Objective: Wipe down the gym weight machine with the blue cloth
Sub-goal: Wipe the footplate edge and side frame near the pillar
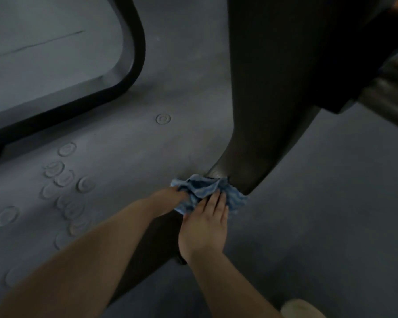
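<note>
Both hands grasp the bunched cloth (207,193) — left hand (170,199) pinching, right hand (205,226) pressing flat — so the machine leg (257,138) could be wiped only patchily.

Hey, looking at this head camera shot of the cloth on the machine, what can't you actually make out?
- Left hand fingertips: head view, buried in the blue cloth.
- Machine frame upper part: cut off by the top edge.
- Frame surface under the cloth: covered, so cleanliness unknown.
- Pale object at the bottom edge: cropped and blurred.
- Right hand palm: faces down, unseen.
</note>
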The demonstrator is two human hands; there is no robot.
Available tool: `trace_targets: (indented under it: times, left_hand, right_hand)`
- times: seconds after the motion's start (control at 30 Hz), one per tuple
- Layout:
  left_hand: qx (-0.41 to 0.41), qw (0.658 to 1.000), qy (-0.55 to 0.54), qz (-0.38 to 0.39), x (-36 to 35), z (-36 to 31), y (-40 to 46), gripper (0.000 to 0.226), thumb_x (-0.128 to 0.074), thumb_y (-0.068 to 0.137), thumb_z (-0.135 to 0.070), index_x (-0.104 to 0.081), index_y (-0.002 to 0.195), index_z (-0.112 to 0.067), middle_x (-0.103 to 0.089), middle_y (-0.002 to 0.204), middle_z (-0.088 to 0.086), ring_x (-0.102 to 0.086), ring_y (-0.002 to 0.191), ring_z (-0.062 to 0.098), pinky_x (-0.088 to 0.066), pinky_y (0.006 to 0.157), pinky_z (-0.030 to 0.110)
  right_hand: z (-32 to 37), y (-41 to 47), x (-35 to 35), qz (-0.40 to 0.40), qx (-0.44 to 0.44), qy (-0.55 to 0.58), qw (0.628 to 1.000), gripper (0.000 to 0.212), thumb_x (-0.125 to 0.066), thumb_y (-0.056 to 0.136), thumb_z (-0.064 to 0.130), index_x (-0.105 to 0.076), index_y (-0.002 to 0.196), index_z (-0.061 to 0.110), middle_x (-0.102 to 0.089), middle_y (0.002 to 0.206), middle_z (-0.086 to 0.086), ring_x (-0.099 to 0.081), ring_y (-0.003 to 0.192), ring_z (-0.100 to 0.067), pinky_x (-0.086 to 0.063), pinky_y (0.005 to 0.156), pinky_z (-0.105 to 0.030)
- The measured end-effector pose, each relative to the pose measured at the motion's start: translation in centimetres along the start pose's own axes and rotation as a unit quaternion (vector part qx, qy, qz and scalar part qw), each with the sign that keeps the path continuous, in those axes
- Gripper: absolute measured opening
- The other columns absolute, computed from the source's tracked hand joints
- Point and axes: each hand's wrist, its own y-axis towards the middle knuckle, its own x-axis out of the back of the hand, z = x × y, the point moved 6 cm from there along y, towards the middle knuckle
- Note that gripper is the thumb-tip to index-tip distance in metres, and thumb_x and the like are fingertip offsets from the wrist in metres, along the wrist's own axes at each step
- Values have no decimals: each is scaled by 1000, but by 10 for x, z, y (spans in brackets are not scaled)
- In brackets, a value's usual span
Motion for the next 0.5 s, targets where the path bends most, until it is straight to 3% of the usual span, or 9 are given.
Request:
trace_targets:
  times: [0.07,0.13,0.2,0.27,0.33,0.43,0.5]
  left_hand:
    - [15,999,-29,8,-10,-49,-23,37,-37,101,-17,-39,136,-6,-42,137,6,-39,130,26,-28,102,26]
    - [-22,997,-69,-18,-2,-81,-18,39,-35,101,-16,-37,137,-1,-35,145,12,-35,133,29,-24,104,26]
    - [-25,985,-171,-4,0,-109,-24,29,-38,100,-13,-55,111,8,-50,128,19,-52,107,36,-44,90,24]
    - [-44,962,-268,24,10,-141,-36,36,-31,102,-16,-50,74,-1,-54,88,16,-49,69,22,-43,60,21]
    - [-96,927,-360,49,28,-179,-62,37,-29,101,-15,-46,70,-5,-48,76,11,-45,65,20,-39,59,23]
    - [-212,867,-450,44,73,-213,-104,29,-31,95,-6,-55,79,-2,-58,84,13,-56,76,22,-48,71,29]
    - [-265,846,-461,52,97,-220,-127,30,-28,93,-4,-56,81,-3,-62,80,9,-60,73,18,-52,67,26]
  right_hand:
    - [-10,8,13,-43,4,-9,999,66,-23,101,32,10,146,-3,24,152,-21,24,141,-33,16,113,-42]
    - [-19,14,27,-143,23,3,990,73,-38,95,29,4,145,-5,22,151,-21,22,140,-30,20,111,-40]
    - [-25,14,45,-255,26,17,966,75,-55,78,21,-24,139,-10,-12,152,-26,-6,144,-32,4,114,-41]
    - [-29,12,59,-311,33,26,949,68,-48,71,19,-40,131,-12,-35,145,-26,-25,137,-34,-8,113,-42]
    - [-30,6,72,-338,41,18,940,66,-51,69,17,-44,128,-12,-43,140,-26,-28,133,-34,-10,113,-42]
    - [-27,-9,89,-380,38,20,924,63,-58,71,15,-47,129,-9,-52,132,-23,-40,125,-33,-20,112,-43]
    - [-15,-23,108,-417,61,54,905,60,-48,79,15,-37,135,-4,-47,136,-21,-37,126,-34,-21,111,-41]
